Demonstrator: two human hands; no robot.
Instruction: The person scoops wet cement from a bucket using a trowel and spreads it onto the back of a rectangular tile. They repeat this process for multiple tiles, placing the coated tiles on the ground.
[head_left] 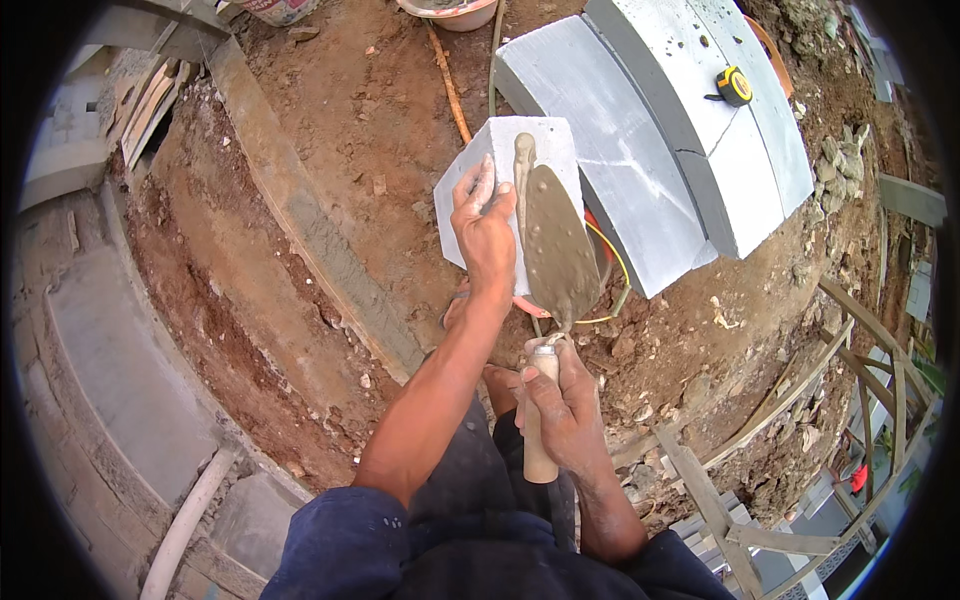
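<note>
My right hand (567, 400) is wrapped round the pale handle of a trowel (565, 255), whose blade is coated with wet grey mortar. The blade lies over the right part of a light grey block (460, 225). A strip of mortar (523, 165) runs along the block's face, left of the blade. My left hand (485, 225) rests against that same face, fingers bent and somewhat apart, with the thumb near the mortar strip. The block's far side and underside are hidden from me.
Large light grey blocks (600, 140) are stacked at the right, with a yellow and black tape measure (734, 86) on top. A basin (450, 12) stands at the far edge. Wooden poles (700, 490) lie at the lower right, and a concrete ledge (300, 215) crosses the soil at left.
</note>
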